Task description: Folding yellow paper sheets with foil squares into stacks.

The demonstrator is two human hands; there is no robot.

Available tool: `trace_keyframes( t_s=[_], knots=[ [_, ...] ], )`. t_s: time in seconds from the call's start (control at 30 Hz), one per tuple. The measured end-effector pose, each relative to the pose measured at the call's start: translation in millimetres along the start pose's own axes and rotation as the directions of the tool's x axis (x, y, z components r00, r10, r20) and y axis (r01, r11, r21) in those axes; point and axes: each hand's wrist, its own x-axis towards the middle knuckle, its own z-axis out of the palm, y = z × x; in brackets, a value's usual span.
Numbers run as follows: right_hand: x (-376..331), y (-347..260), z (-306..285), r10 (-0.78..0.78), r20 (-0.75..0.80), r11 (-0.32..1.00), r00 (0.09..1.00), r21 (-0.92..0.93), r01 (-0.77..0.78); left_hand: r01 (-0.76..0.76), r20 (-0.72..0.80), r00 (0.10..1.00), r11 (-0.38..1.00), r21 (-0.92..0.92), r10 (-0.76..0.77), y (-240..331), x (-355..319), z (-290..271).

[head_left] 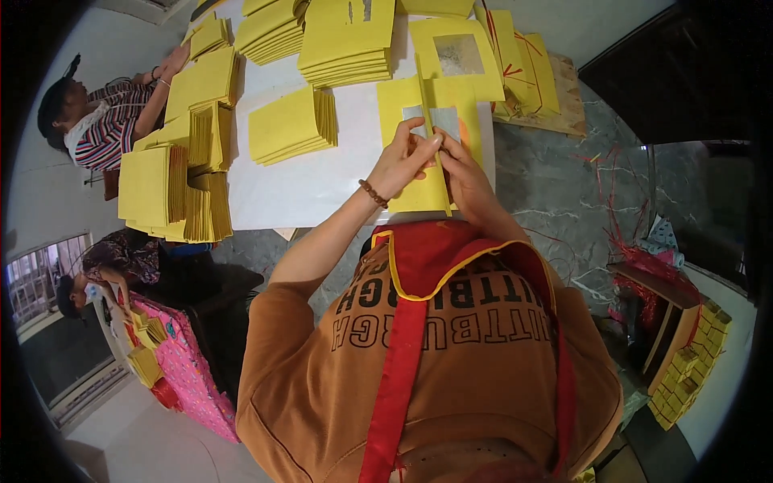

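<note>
White table on grey marble floor, yellow paper stacks all over it.

Head view: left hand and right hand meeting at the table's near edge, both pinching a folded yellow sheet with a silver foil patch; fingers closed narrow on the paper, thumbs on top. Sheet lying flat on the table, near end overhanging the edge. Bead bracelet on left wrist. Fanned yellow stack mid-table, well left of the hands. Taller stack at the far edge. Single sheet with foil square toward the far right corner. Piled stacks along the left edge. Second person in striped shirt seated at the far left corner, third person lower left beside pink bag.
</note>
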Motion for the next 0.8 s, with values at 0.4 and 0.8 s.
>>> trace_keyframes(
  t_s=[0.4, 0.8],
  knots=[
    [-5, -5, -1, -0.001, -0.072, 1.000, 0.997, -0.022, -0.001, -0.081, -0.011, 0.997, 0.951, -0.299, 0.082, -26, 9, 5],
    [-2, -12, -11, 0.059, -0.154, 0.984, 0.986, 0.176, -0.031, -0.155, -0.152, 0.984, 0.875, -0.458, 0.094, -53, 18, 1]
  ],
)
